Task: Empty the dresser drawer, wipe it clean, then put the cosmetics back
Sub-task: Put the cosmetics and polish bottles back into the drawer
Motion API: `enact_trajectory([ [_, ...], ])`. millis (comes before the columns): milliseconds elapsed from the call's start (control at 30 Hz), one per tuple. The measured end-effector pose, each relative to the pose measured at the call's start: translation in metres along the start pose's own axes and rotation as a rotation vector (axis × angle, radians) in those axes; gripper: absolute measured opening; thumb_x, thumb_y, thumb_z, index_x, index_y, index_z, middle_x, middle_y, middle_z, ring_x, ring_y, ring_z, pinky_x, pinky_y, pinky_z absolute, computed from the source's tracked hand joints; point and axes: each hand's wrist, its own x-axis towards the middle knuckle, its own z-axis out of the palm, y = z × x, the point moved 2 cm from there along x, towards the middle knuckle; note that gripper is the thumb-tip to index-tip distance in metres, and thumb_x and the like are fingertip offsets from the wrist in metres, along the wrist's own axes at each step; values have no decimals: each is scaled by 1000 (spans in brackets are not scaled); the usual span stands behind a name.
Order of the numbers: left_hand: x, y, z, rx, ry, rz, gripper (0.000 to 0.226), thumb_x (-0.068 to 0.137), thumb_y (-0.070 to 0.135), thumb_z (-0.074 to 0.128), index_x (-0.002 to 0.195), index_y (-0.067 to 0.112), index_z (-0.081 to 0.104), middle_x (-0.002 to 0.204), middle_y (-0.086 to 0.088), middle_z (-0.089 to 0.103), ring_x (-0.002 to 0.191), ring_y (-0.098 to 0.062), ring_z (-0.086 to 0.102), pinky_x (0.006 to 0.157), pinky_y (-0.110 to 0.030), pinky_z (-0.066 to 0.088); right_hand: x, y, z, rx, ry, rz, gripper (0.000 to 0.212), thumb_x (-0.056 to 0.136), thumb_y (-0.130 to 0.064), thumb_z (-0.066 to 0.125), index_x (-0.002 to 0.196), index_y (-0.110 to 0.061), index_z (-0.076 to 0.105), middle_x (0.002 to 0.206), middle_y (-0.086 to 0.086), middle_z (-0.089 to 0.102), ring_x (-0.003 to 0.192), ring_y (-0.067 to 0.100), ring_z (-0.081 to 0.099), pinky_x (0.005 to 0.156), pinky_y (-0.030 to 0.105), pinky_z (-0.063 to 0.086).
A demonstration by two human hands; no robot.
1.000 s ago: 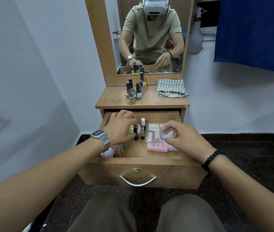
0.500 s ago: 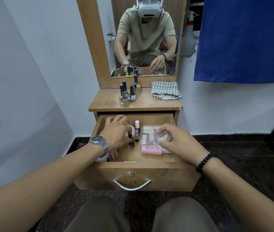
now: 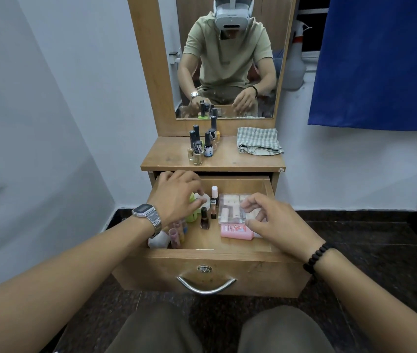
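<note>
The wooden drawer (image 3: pixel 210 254) is pulled open with cosmetics inside. My left hand (image 3: pixel 176 197) reaches into its left half, with fingertips and thumb pinching a white round jar (image 3: pixel 202 200) beside a green bottle (image 3: pixel 191 216). A dark nail polish bottle (image 3: pixel 204 218) and a pink-capped bottle (image 3: pixel 214 197) stand free in the middle. My right hand (image 3: pixel 273 220) hovers with loosely curled fingers over a clear plastic case (image 3: pixel 229 208) and a pink bottle (image 3: pixel 235 230), holding nothing. Several nail polish bottles (image 3: pixel 202 146) stand on the dresser top (image 3: pixel 176 159).
A folded checked cloth (image 3: pixel 258 145) lies on the right of the dresser top. Pink tubes (image 3: pixel 175 233) and a white item (image 3: pixel 157 239) sit in the drawer's near left corner. The mirror (image 3: pixel 227 59) rises behind, and a blue curtain (image 3: pixel 380 59) hangs at right.
My left hand has shifted toward the drawer's back left, uncovering the dark nail polish bottle, and now pinches the white jar. My right hand has stayed over the clear case.
</note>
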Motion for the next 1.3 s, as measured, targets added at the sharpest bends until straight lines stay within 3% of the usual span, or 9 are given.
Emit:
enact_trajectory([
  [167,7,-22,-6,-101,53,-50,14,88,41,56,95,31,64,107,13,58,108,-13,51,90,-35,30,13,-18,7,14,23,-32,30,87,-17,59,114,-30,57,110,-15,61,89,0,59,82,20,50],
  [267,14,-36,-10,-236,109,-74,15,86,35,57,95,26,64,100,10,62,98,-14,56,88,-43,45,38,-38,7,-7,57,-81,36,88,-17,58,121,-28,56,115,-13,61,93,3,59,83,22,50],
  [400,26,-43,-21,-379,261,-124,12,87,15,63,99,15,62,96,6,59,92,-15,55,78,-25,40,88,-63,0,-75,161,-143,42,86,-11,56,127,-23,55,120,-5,61,95,7,56,89,27,49],
  [467,37,-46,-26,-376,314,-116,19,86,11,62,104,13,58,101,3,56,92,-16,55,79,-26,40,113,-73,-2,-132,206,-182,45,86,-7,53,128,-22,56,113,-3,60,96,9,55,92,32,50],
  [667,78,-57,-31,-339,322,-74,41,87,2,57,125,18,56,122,-3,53,106,-20,56,92,-38,48,163,-80,4,-386,212,-270,54,84,0,50,131,-26,56,134,0,54,117,23,55,93,40,49],
  [933,101,-65,-21,-245,247,-67,33,91,3,53,117,19,65,118,-3,59,109,-23,55,89,-42,48,182,-72,15,-511,165,-272,41,88,-11,56,129,-19,54,126,6,58,114,28,56,88,41,50],
  [1033,103,-63,-26,-257,224,-97,21,92,8,55,106,20,65,111,-3,63,99,-22,58,81,-39,49,184,-71,16,-455,165,-256,36,88,-12,60,123,-17,55,119,8,59,107,28,57,85,39,49],
  [1200,100,-59,-34,-340,240,-121,8,88,16,63,93,21,61,97,2,66,88,-19,60,76,-38,50,188,-60,19,-265,189,-148,27,84,-17,66,105,-25,51,93,5,58,81,26,60,62,27,38],
  [1300,96,-56,-35,-343,241,-109,10,88,16,64,90,23,57,93,4,64,85,-18,60,76,-40,51,183,-58,19,-239,213,-156,26,82,-16,66,100,-24,49,93,3,59,79,23,59,63,25,36],
])
